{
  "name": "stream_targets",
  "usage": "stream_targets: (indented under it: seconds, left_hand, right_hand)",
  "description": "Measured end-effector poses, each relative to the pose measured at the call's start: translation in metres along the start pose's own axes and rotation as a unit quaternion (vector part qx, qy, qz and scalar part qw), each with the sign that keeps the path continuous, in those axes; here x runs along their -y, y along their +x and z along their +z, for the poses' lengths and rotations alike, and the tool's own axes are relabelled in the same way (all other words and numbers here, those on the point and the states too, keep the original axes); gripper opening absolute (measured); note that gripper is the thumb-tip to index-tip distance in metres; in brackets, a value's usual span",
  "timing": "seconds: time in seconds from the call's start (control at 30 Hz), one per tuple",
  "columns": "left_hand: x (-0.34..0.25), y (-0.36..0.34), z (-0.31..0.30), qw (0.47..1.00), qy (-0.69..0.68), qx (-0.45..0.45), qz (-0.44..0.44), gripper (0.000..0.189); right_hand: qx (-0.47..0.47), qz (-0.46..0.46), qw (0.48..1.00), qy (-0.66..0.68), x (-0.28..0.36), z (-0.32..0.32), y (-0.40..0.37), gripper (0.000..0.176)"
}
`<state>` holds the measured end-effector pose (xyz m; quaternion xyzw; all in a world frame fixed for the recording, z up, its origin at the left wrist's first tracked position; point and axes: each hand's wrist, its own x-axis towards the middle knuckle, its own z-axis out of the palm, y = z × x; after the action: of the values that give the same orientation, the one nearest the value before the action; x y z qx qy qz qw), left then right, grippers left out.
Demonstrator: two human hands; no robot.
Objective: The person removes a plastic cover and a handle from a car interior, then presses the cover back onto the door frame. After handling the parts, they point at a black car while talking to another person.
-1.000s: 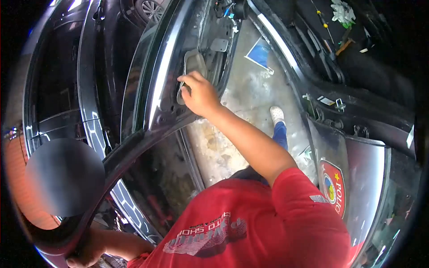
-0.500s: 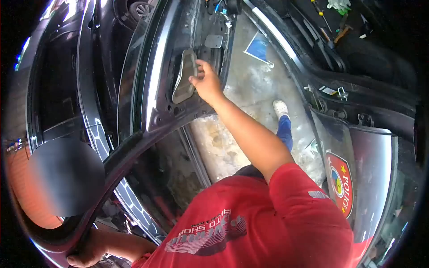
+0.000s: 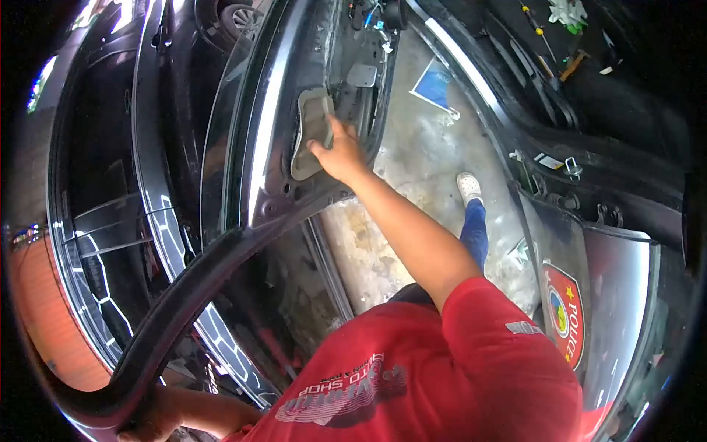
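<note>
A big black car (image 3: 103, 169) fills the left side. A black door (image 3: 269, 210) stands wide open next to it, and its bent frame (image 3: 184, 291) runs down to the bottom left. Over on the right is the dark side (image 3: 589, 140) of a car. A red shirt (image 3: 471, 368) covers the bottom middle, with gray words on its front. The gray floor (image 3: 427, 155) shows between the door and the dark side, with worn spots on it. An orange wall (image 3: 55, 317) is at the far left.

The right arm reaches up to the door. Its right hand (image 3: 342, 155) is open, with the thumb and pointing finger apart. They are at the right edge of the tan patch (image 3: 314, 121), which is set in the inner face of the door. I cannot tell if they press on it. The left hand (image 3: 158, 416) is low by the frame, in shadow, so I cannot tell how tight it holds.

A red police sticker (image 3: 563, 313) is on the right. A blue sheet (image 3: 436, 85) lies on the floor, and a white shoe (image 3: 469, 188) stands below it. A thin screwdriver (image 3: 540, 32) lies at the top right.
</note>
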<state>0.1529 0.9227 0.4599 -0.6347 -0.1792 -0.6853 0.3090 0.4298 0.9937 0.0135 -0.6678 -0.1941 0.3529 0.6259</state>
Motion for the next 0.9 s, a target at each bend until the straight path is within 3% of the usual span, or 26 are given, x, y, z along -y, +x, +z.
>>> stream_targets:
  seconds: [0.07,0.1,0.13,0.17,0.2,0.27,0.3,0.37,0.4,0.47,0.5,0.53,0.57,0.7,0.77,0.9]
  left_hand:
    - [-0.019,-0.005,0.015,0.992,-0.102,-0.048,-0.056,0.034]
    - [0.006,0.007,-0.009,0.992,-0.102,-0.05,-0.055,0.034]
    - [0.048,0.03,-0.054,0.964,0.231,0.045,0.121,0.038]
    - [0.072,0.043,-0.079,0.79,0.529,0.134,0.279,0.056]
    - [0.072,0.043,-0.08,0.79,0.53,0.133,0.279,0.056]
    - [0.067,0.042,-0.078,0.855,0.429,0.149,0.252,0.056]
    - [0.073,0.044,-0.081,0.855,0.429,0.148,0.252,0.056]
    - [0.081,0.05,-0.084,0.791,0.521,0.131,0.293,0.056]
    - [0.082,0.048,-0.087,0.791,0.522,0.128,0.293,0.056]
    - [0.048,0.029,-0.068,0.865,0.426,0.146,0.223,0.041]
    - [0.019,0.015,-0.039,0.865,0.426,0.145,0.223,0.041]
    - [-0.017,0.0,0.002,0.985,0.156,0.042,0.051,0.031]
    - [-0.035,-0.006,0.022,0.981,-0.133,-0.068,-0.127,0.034]
    - [-0.039,-0.005,0.023,0.992,-0.066,-0.054,-0.093,0.033]
    - [-0.05,-0.005,0.029,0.976,-0.16,-0.083,-0.123,0.031]
    - [-0.058,-0.002,0.029,0.948,-0.21,-0.126,-0.203,0.028]
  right_hand:
    - [-0.018,-0.018,0.999,-0.041,0.003,0.002,-0.005,0.089]
    - [-0.032,-0.078,0.996,0.007,0.006,0.003,-0.006,0.088]
    - [-0.046,-0.138,0.988,0.057,0.009,0.005,-0.009,0.086]
    - [-0.02,-0.143,0.986,0.08,0.024,-0.001,-0.015,0.081]
    - [-0.02,-0.144,0.986,0.08,0.025,0.004,-0.013,0.081]
    - [-0.038,-0.173,0.983,0.053,0.027,0.023,-0.007,0.078]
    - [-0.047,-0.182,0.981,0.051,0.027,0.031,-0.007,0.074]
    - [-0.062,-0.179,0.981,0.042,0.028,0.04,-0.005,0.073]
    - [-0.077,-0.173,0.981,0.032,0.029,0.044,-0.003,0.071]
    - [-0.092,-0.182,0.978,0.046,0.024,0.053,0.002,0.07]
    - [-0.09,-0.177,0.979,0.054,0.023,0.055,0.003,0.07]
    - [-0.087,-0.173,0.979,0.062,0.022,0.057,0.003,0.07]
    - [-0.087,-0.173,0.979,0.062,0.025,0.055,0.0,0.07]
    - [-0.106,-0.152,0.983,0.013,0.038,0.051,-0.01,0.068]
    - [-0.123,-0.133,0.983,0.01,0.043,0.049,-0.003,0.068]
    - [-0.149,-0.109,0.983,0.007,0.041,0.051,0.016,0.07]
